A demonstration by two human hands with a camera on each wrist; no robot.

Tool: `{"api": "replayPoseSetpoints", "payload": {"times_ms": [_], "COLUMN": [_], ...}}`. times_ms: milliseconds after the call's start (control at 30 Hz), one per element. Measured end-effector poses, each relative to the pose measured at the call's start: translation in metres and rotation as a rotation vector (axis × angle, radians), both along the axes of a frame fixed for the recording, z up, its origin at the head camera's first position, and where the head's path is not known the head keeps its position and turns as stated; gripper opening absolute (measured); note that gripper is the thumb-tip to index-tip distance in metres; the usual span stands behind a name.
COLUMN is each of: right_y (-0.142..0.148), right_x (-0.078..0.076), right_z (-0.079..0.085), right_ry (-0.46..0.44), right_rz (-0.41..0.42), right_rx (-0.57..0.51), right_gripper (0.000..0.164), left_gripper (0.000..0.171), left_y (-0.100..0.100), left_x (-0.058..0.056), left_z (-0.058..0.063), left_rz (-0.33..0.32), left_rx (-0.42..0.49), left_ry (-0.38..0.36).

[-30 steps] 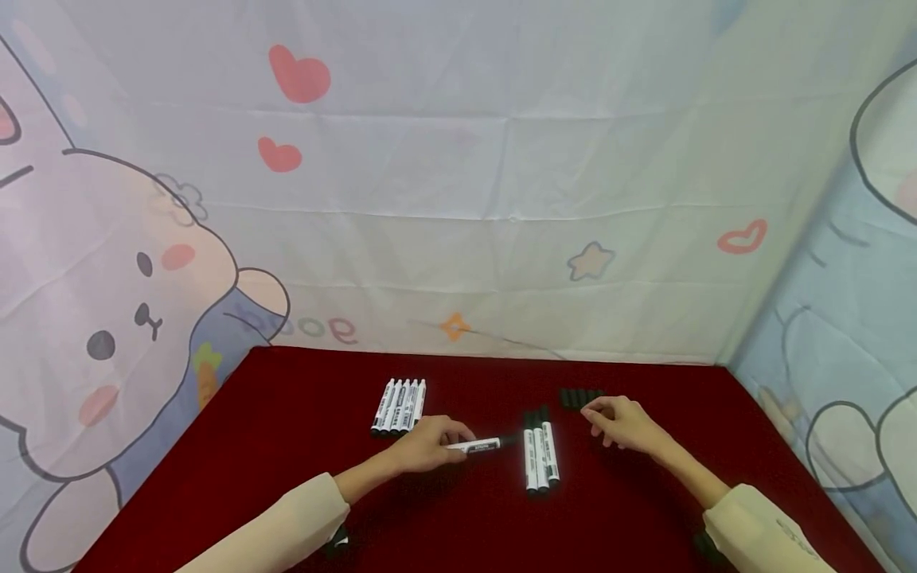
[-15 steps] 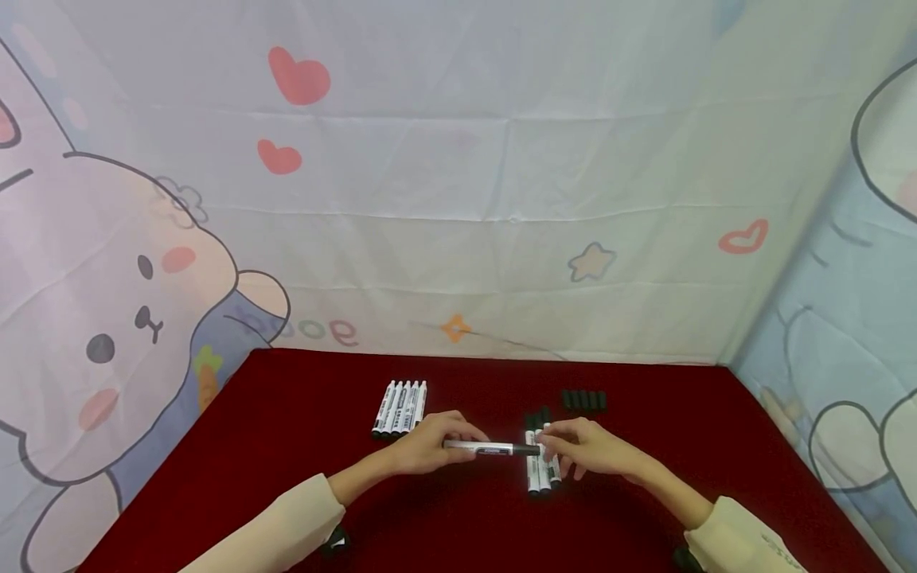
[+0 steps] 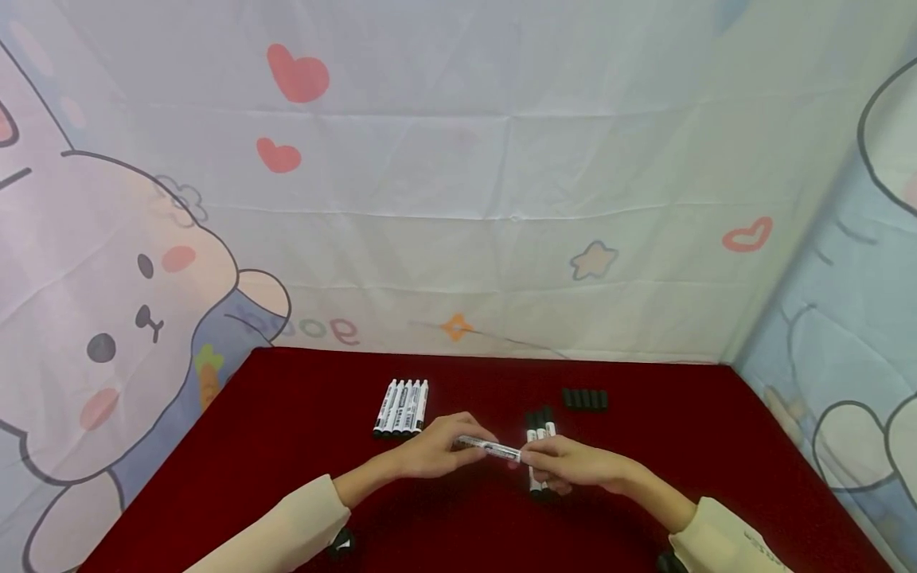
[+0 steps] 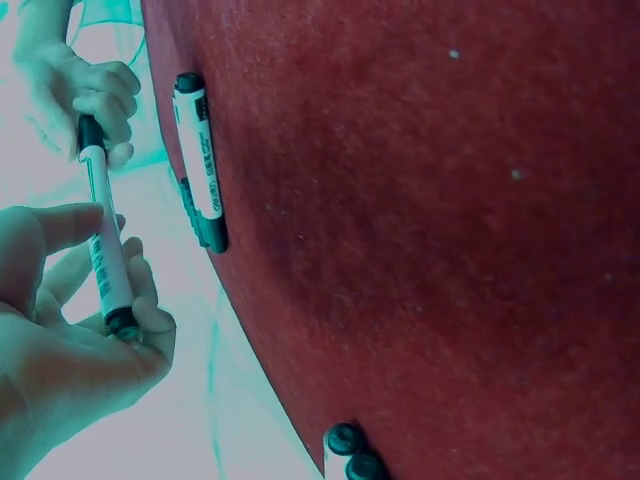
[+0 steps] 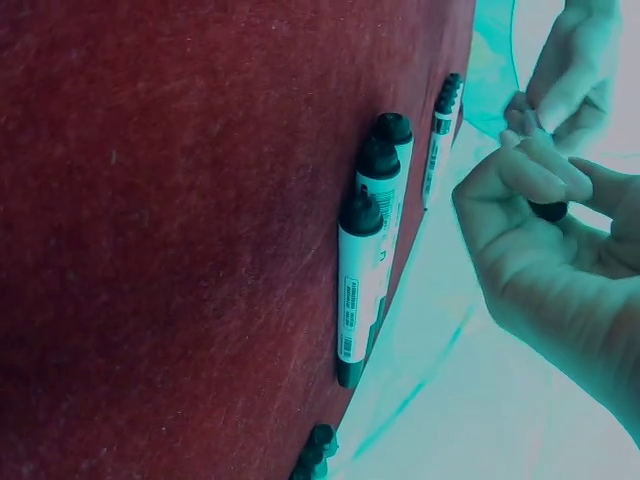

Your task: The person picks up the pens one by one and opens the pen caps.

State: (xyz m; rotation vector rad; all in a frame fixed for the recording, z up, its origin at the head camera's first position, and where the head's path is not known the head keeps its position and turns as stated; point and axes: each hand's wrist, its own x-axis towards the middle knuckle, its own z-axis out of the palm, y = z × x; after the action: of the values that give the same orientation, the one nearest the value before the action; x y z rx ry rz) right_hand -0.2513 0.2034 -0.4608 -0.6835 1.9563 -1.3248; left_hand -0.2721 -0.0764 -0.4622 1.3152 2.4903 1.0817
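A white marker (image 3: 501, 451) with a dark cap is held up between both hands over the red table. My left hand (image 3: 437, 450) grips its barrel, thumb on one side and fingers on the other. In the left wrist view, the fingers curl near the marker's black tail end (image 4: 122, 322). My right hand (image 3: 583, 463) pinches the black cap (image 4: 90, 132), with the fingers curled around it. In the right wrist view, those fingers hide most of the cap. Below the right hand lie three capped markers (image 3: 533, 479), partly covered by it in the head view.
Several white markers without caps (image 3: 401, 407) lie in a row at the back left of the red tabletop (image 3: 308, 398). At the back right, several loose black caps (image 3: 585, 399) stand side by side. A printed cloth backdrop (image 3: 501, 278) rises behind the table.
My right hand has come left from beside the loose caps and taken hold of the cap. My left hand has shifted slightly right with the marker, which now slants down toward the right.
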Motion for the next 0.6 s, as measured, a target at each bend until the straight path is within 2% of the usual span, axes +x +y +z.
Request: {"api": "replayPoseSetpoints", "payload": {"times_ms": [200, 333, 433, 600], "right_y": [-0.003, -0.001, 0.003, 0.006], "right_x": [0.005, 0.006, 0.006, 0.009], "right_z": [0.001, 0.002, 0.000, -0.008], "right_ry": [-0.067, -0.057, -0.013, 0.104], "right_rz": [0.023, 0.032, 0.046, 0.123], "right_rx": [0.011, 0.001, -0.016, -0.028], "right_gripper": [0.046, 0.047, 0.050, 0.048], "left_gripper": [0.022, 0.021, 0.021, 0.024], "left_y": [0.010, 0.013, 0.013, 0.012], "left_x": [0.002, 0.004, 0.006, 0.011], "left_z": [0.004, 0.007, 0.007, 0.005], "left_rz": [-0.023, -0.029, -0.026, -0.032], "left_rx": [0.003, 0.006, -0.020, -0.096], "left_ry": [0.124, 0.127, 0.122, 0.167]}}
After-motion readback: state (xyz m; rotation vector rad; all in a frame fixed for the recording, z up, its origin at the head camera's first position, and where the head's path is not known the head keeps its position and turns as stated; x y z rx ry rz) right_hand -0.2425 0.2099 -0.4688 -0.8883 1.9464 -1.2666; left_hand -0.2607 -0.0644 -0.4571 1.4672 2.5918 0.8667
